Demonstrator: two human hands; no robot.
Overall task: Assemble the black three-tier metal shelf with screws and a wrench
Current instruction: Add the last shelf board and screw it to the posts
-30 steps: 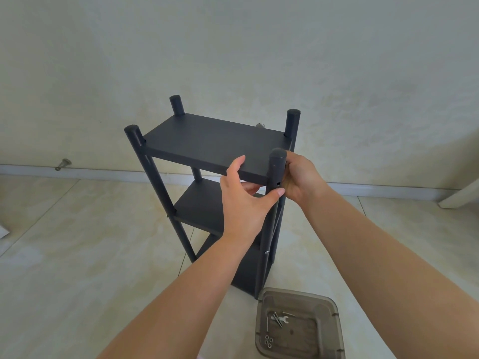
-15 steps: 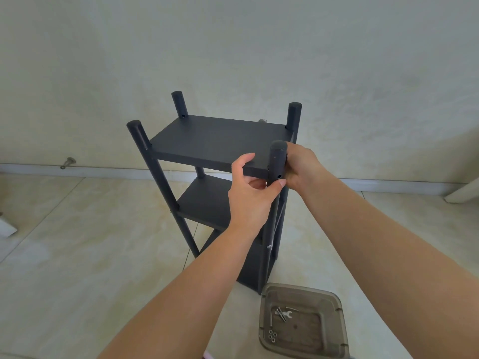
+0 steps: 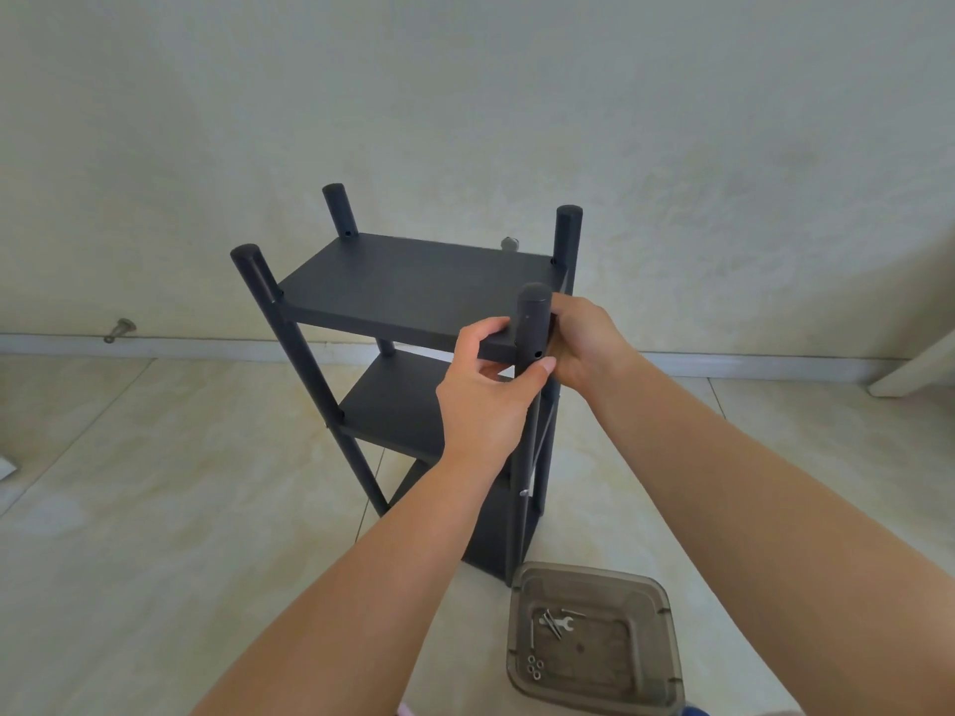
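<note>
The black three-tier shelf (image 3: 413,286) stands upright on the floor near the wall, its posts rising above the top board. My left hand (image 3: 486,400) grips the near right corner of the top board, fingers curled over the edge and thumb against the near right post (image 3: 534,323). My right hand (image 3: 584,343) holds the same post from its right side, with its fingers hidden behind the post. A small hole shows in the post just above my left thumb. A silver screw head (image 3: 523,492) sits lower on that post.
A grey plastic tray (image 3: 594,581) lies on the floor at the shelf's near right foot, holding a small wrench (image 3: 560,623), screws and washers. A metal doorstop (image 3: 119,330) sticks out of the baseboard at left. Pale tiled floor lies all around.
My left fingers have curled further over the top board's edge. The view has shifted slightly, and both hands stay at the same corner.
</note>
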